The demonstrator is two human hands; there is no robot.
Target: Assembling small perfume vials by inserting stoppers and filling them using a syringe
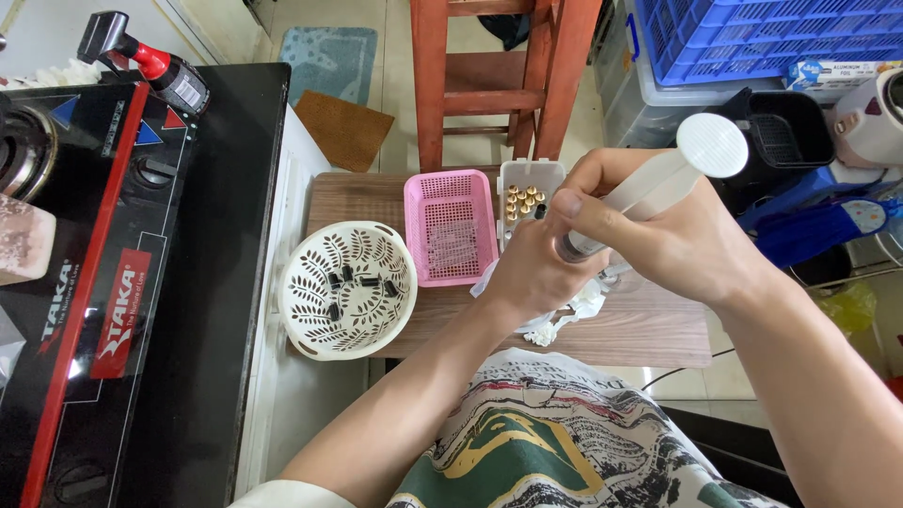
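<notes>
My right hand (673, 230) grips a clear plastic syringe (658, 179) with a white round plunger top, held tilted over the small wooden table (649, 329). My left hand (536, 273) closes around the syringe's dark lower tip, over crumpled white tissue (550, 331). Just beyond the hands stands a small white box (527, 174) with several brass-coloured small parts in it. A pink perforated basket (450, 226) holds clear tubes. A white leaf-patterned round basket (348, 290) at the table's left holds several small black parts.
A black gas stove (103, 282) with a red-trimmed torch (150, 61) fills the left. A red wooden chair (499, 75) stands behind the table. Blue crates (752, 38), a black bin and a white appliance (870, 118) crowd the right.
</notes>
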